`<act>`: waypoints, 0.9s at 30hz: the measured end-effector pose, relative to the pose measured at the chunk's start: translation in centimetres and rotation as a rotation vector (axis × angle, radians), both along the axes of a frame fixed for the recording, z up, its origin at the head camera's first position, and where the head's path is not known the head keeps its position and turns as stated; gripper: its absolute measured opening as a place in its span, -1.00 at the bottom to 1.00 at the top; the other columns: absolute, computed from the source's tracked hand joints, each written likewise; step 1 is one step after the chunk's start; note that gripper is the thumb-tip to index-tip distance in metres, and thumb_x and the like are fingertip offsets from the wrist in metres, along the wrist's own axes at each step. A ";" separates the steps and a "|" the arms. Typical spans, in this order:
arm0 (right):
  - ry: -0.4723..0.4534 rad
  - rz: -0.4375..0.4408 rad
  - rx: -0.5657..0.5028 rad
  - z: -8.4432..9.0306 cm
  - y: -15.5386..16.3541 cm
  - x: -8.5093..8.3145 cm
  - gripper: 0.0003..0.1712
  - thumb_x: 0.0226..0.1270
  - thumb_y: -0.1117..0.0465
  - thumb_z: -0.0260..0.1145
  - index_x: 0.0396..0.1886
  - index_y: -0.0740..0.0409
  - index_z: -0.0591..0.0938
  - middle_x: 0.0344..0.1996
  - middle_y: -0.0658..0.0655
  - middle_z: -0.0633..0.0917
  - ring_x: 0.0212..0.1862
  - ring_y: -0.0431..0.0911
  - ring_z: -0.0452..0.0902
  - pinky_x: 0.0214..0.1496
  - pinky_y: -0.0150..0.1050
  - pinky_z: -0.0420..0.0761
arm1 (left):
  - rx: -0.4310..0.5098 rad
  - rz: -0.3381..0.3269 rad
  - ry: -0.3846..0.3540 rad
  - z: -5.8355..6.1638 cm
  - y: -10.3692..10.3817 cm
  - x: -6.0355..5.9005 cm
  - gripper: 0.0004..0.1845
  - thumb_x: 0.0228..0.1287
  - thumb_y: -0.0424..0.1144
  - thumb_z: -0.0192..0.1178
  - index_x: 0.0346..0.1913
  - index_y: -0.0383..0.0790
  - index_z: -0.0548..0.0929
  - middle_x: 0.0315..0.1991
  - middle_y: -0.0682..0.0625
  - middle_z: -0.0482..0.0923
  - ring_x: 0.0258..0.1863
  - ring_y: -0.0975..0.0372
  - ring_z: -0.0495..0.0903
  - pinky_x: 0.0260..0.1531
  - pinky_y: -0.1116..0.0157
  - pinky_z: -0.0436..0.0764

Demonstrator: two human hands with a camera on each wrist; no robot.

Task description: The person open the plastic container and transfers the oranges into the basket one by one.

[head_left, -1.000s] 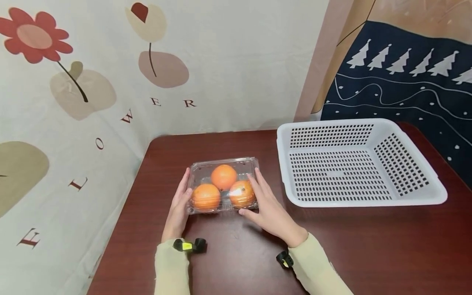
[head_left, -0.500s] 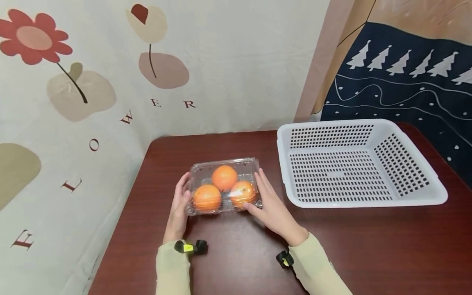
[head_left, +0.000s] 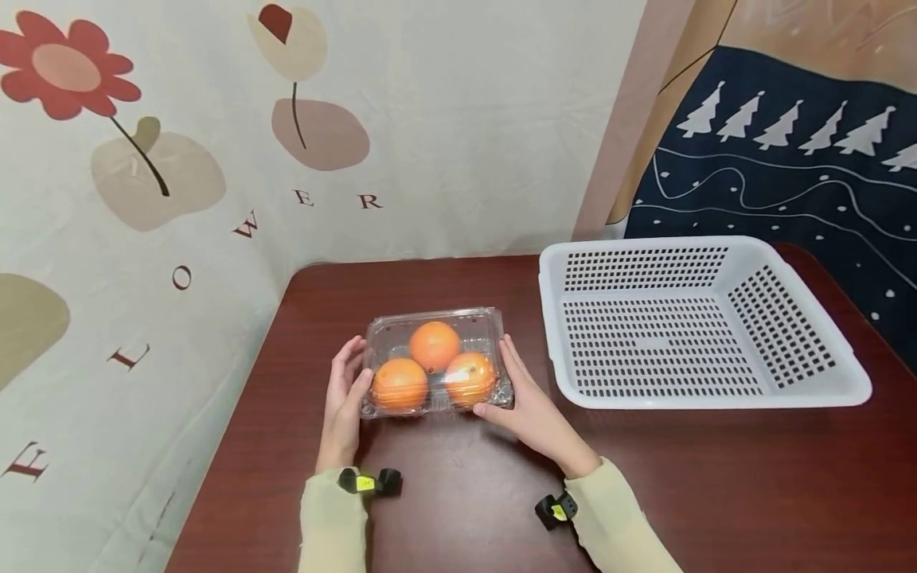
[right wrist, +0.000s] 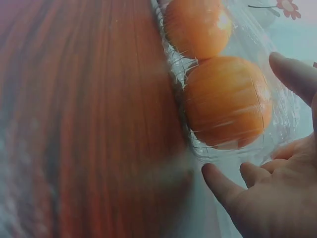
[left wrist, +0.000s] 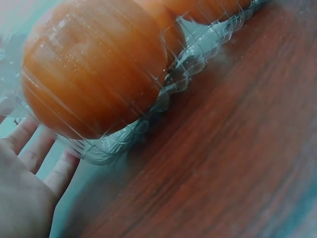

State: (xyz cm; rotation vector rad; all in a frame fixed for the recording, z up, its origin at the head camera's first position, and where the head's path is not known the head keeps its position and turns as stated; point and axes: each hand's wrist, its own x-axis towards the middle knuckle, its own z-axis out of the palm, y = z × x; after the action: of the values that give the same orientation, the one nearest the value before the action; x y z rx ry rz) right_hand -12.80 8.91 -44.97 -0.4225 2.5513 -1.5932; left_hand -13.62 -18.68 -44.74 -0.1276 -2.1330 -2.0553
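Both hands cup the clear plastic box (head_left: 435, 362) from either side: left hand (head_left: 342, 398) curled round its left end, right hand (head_left: 528, 406) curled round its right end. Inside sit three oranges (head_left: 433, 345), lid closed over them. It's at the middle of the dark wooden table (head_left: 458, 493), with a white basket (head_left: 698, 322) just to the right, apart from it.

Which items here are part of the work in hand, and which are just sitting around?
In hand:
- clear clamshell box with three oranges
- left hand at its left side
- right hand at its right side

Lying about:
- white perforated basket
- table
- flower-print cloth
- tree-print cloth
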 end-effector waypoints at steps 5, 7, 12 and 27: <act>-0.035 0.070 -0.094 0.2 0.1 0.3 0.09 0.06 0.04 0.34 0.40 -0.14 -0.19 0.35 -0.31 -0.26 0.35 -0.27 -0.30 0.28 -0.01 0.07 | 0.036 0.002 0.007 -0.6 -0.4 0.1 -0.47 0.27 -0.35 -0.04 0.31 -0.11 0.18 0.26 -0.10 0.19 0.25 0.09 0.17 0.11 0.41 0.28; -0.057 0.088 -0.140 0.7 0.2 0.6 0.05 0.10 0.09 0.31 0.40 -0.10 -0.19 0.35 -0.28 -0.26 0.36 -0.25 -0.31 0.27 0.02 0.08 | 0.031 -0.009 0.002 -0.7 -0.4 0.3 -0.50 0.30 -0.35 -0.09 0.30 -0.14 0.19 0.26 -0.12 0.20 0.25 0.09 0.16 0.15 0.35 0.25; -0.077 0.108 -0.196 1.9 0.2 1.1 -0.02 0.17 0.16 0.25 0.41 -0.02 -0.17 0.38 -0.15 -0.24 0.37 -0.20 -0.29 0.23 0.06 0.18 | 0.057 -0.109 0.023 -0.4 -0.8 0.8 -0.52 0.34 -0.37 -0.23 0.32 -0.19 0.16 0.30 -0.14 0.14 0.29 0.10 0.07 0.26 0.12 -0.01; -0.098 0.066 -0.216 2.0 0.8 0.3 -0.03 0.10 0.18 0.31 0.40 -0.05 -0.07 0.37 -0.20 -0.13 0.34 -0.18 -0.10 0.17 -0.09 0.32 | -0.169 -0.310 -0.179 -0.9 -2.4 0.1 -0.06 0.07 -0.30 0.23 0.37 0.30 -0.12 0.36 0.38 -0.25 0.33 0.45 -0.30 0.24 -0.08 -0.25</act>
State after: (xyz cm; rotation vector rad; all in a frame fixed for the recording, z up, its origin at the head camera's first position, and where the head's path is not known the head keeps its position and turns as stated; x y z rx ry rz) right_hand -12.48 9.73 -42.97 -0.4311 2.2791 -1.8246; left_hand -13.55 -21.11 -45.61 -0.3269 -2.5358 -2.1119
